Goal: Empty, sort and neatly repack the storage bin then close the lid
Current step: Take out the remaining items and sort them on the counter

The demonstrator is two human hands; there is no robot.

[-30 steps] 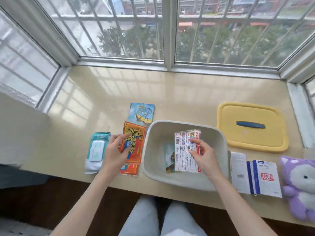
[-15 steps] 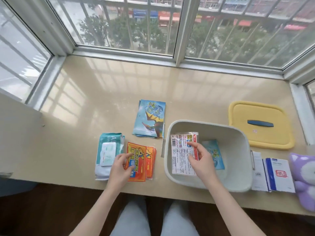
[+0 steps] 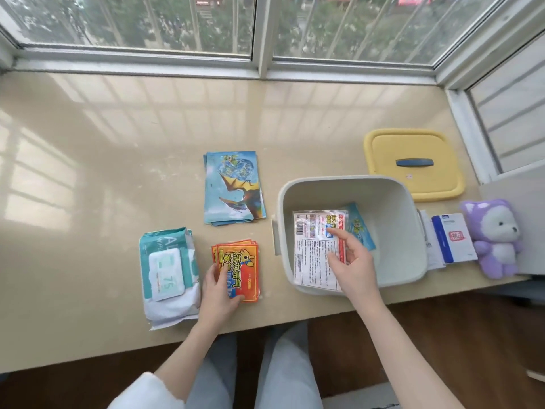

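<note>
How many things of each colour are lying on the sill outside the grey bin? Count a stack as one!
Blue picture-packet stack: 1
Orange packet stack: 1
Teal wet-wipes pack: 1
Yellow plastic lid: 1
Purple plush bear: 1
White-and-blue flat packets: 1 pile
Total: 6

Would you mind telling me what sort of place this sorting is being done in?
Most likely a home, at a bay-window sill used as a worktop: the beige stone sill is framed by windows on three sides, trees and buildings lie below outside, and a purple plush toy sits at the right.
</note>
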